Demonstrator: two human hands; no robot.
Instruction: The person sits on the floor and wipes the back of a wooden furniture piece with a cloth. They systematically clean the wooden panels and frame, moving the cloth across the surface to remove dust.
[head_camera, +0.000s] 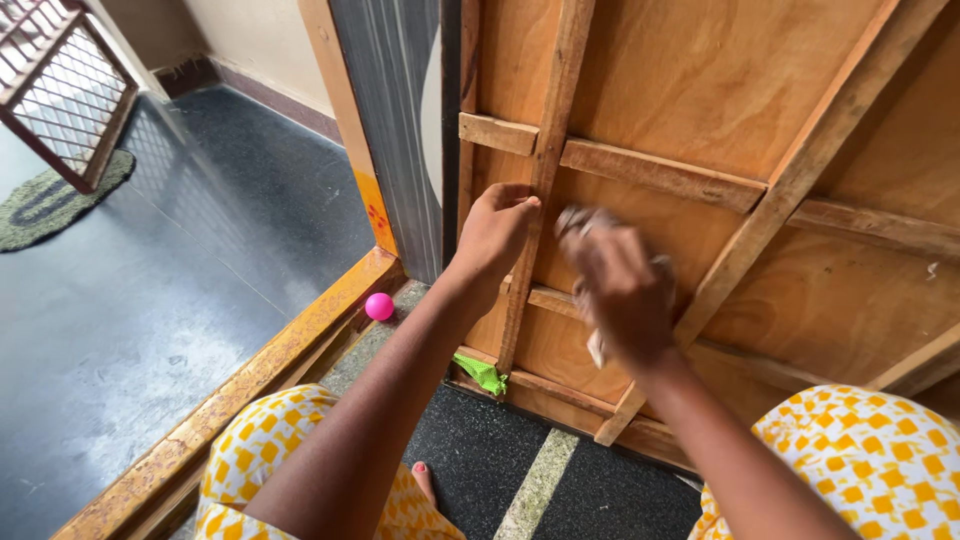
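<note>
Dark speckled stone floor (180, 300) runs from 9 o'clock to the bottom edge, bordered by a worn yellow-painted wooden threshold (270, 370) slanting toward 7 o'clock. Filling the upper right stands a plywood panel (700, 90), smooth and reddish-brown, braced with rough pale wooden battens (545, 130); the long batten runs nearly upright, its axis from 12 down to 6 o'clock. My left hand (493, 232) curls its fingers over that batten's edge, gripping it. My right hand (620, 290), blurred, seems closed around a crumpled whitish cloth (580, 222) pressed on the panel. A pink ball (379, 306) lies by the threshold, a green scrap (482, 374) at the panel's bottom edge. Open floor lies at 9 o'clock.
</note>
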